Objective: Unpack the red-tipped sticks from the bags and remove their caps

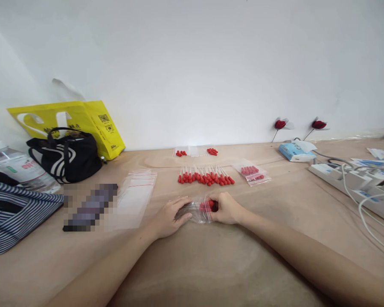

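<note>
A small clear zip bag [199, 211] with red-tipped droppers inside lies on the beige table between my hands. My left hand [171, 216] rests on the bag's left end, fingers curled over it. My right hand [225, 208] pinches the right end, where the red tips show. Just beyond, a row of loose red-tipped droppers [206, 176] lies side by side. A filled bag of droppers [251, 172] sits to the right of the row. A stack of empty zip bags [132, 197] lies to the left.
Two small clusters of red caps [196, 152] lie by the wall. At left are a black bag [67, 155], a yellow bag [83, 121], a water bottle [19, 168] and striped cloth [13, 215]. At right are a tissue pack [295, 151] and power strips with cables [355, 181].
</note>
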`<state>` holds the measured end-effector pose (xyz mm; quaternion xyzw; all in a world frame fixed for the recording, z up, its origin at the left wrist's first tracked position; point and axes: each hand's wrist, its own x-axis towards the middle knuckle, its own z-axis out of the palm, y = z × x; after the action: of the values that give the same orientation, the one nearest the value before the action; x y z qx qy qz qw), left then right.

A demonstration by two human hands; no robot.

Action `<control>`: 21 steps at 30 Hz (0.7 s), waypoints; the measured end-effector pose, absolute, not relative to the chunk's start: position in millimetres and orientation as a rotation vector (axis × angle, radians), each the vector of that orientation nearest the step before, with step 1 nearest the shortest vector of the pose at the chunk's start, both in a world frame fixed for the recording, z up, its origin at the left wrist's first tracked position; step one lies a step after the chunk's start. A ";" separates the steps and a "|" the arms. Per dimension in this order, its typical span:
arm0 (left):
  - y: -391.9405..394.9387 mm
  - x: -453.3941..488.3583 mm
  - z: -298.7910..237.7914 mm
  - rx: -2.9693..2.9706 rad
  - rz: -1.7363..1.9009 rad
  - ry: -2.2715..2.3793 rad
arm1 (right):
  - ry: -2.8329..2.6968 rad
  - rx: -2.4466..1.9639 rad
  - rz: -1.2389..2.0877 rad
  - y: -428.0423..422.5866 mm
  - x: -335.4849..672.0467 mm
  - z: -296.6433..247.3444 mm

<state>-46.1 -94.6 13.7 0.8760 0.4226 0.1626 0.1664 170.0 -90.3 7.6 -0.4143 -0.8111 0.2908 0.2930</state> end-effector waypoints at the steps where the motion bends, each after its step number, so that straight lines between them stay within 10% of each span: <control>1: -94.7 -46.0 14.0 2.493 0.456 1.208 | -2.149 -1.099 0.805 -89.1 172.8 7.3; 11: -95.0 -46.6 13.5 2.469 0.469 1.202 | -1.538 -0.923 1.528 -79.0 188.3 -9.7; 21: -95.1 -47.3 15.6 2.450 0.420 1.200 | -1.356 -1.095 1.466 -84.1 210.0 -8.0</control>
<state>-47.3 -95.1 15.6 0.8715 0.4269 0.1493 0.1896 210.0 -84.1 -8.0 -0.4366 -0.5406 0.5846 0.4189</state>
